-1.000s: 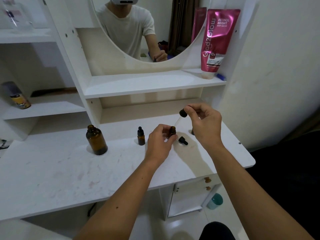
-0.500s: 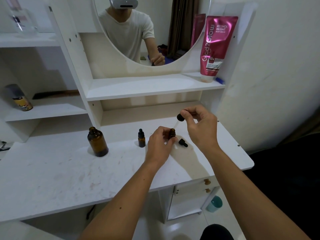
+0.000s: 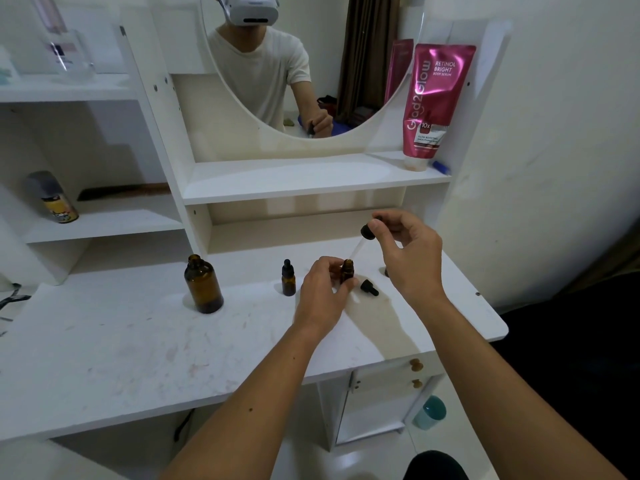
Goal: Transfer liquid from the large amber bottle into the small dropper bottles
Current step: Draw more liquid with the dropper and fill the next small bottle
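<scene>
Amber glass stands out on a white vanity table [image 3: 104,341], seen from the head camera. Left hand [image 3: 323,292] grips an uncapped small dropper bottle [image 3: 347,270] upright on the tabletop. Right hand [image 3: 408,251] pinches a black-bulbed dropper [image 3: 367,233] above it, its clear pipette slanting down toward the bottle's mouth. A capped small bottle [image 3: 288,283] stands just left; a loose black cap [image 3: 369,287] lies just right. The large amber bottle [image 3: 203,284], open, stands farther left, apart from both hands.

Both forearms [image 3: 263,393] bare, no sleeves, watch or rings visible. Mirror [image 3: 277,81]: cream short-sleeve t-shirt [image 3: 259,71], white headset [image 3: 251,8].
</scene>
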Demonstrator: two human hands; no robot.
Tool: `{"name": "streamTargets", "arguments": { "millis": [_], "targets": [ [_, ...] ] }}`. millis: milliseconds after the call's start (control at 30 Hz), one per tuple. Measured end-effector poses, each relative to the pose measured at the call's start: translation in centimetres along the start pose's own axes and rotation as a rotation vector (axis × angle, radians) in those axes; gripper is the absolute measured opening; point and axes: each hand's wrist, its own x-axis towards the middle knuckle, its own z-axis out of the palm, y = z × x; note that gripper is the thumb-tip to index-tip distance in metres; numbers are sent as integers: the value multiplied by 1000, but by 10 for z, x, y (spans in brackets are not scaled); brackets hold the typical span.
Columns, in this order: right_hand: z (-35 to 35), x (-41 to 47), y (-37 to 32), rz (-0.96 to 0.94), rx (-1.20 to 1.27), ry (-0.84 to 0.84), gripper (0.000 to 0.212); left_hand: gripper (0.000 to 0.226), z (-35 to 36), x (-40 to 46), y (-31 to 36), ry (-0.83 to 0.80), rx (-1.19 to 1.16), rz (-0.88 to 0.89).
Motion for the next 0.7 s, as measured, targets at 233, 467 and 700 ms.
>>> {"name": "streamTargets", "arguments": {
  "millis": [233, 467, 700],
  "targets": [
    [-5, -6, -9, -2, 25, 60, 11, 58, -9, -17, 3, -19, 4, -38],
    [2, -10, -22, -17, 37, 75, 15, 44, -45, -50, 5, -64, -81, -44],
    [33, -15, -53, -102, 136, 14, 16, 29, -111, -78, -6, -51, -171, -109]
  ]
}}
